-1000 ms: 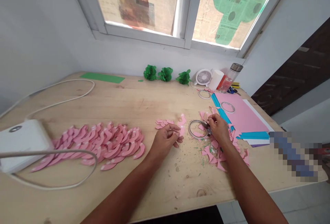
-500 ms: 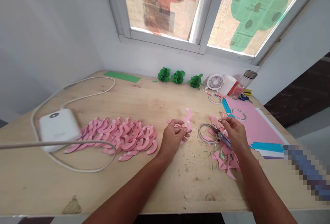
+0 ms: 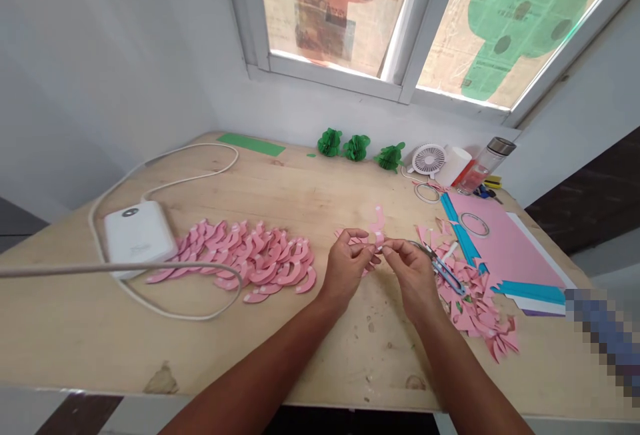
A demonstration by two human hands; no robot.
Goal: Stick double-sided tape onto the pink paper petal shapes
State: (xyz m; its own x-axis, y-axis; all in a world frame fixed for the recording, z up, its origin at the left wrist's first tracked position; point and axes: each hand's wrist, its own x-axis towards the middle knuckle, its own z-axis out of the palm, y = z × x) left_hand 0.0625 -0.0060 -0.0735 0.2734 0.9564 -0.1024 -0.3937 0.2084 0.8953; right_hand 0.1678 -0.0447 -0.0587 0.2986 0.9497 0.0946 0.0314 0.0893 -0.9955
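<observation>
My left hand (image 3: pixel 349 265) pinches a curved pink paper strip (image 3: pixel 377 221) that stands up past its fingertips. More small pink pieces (image 3: pixel 340 232) lie partly hidden behind that hand. Close against it, my right hand (image 3: pixel 410 273) is closed in a pinch at the strip's lower end, with a small white bit that looks like tape (image 3: pixel 380 248) at the fingertips. A grey tape ring (image 3: pixel 416 244) is mostly covered by the right hand. Beside it, a cutting tool with blue-grey handles (image 3: pixel 450 276) rests on pink paper scraps (image 3: pixel 477 308).
Curved pink pieces with white ends (image 3: pixel 260 258) form a pile at left, near a white power bank (image 3: pixel 137 235) and its looping cable (image 3: pixel 200 317). Green paper balls (image 3: pixel 356 147), a small fan (image 3: pixel 429 159) and a bottle (image 3: pixel 485 167) line the back. Pink sheets (image 3: pixel 515 248) lie right.
My right hand has moved left from beside the tape ring and cutting tool to meet my left hand at the pink strip. The view has shifted, leaving the pink pile farther right in the picture.
</observation>
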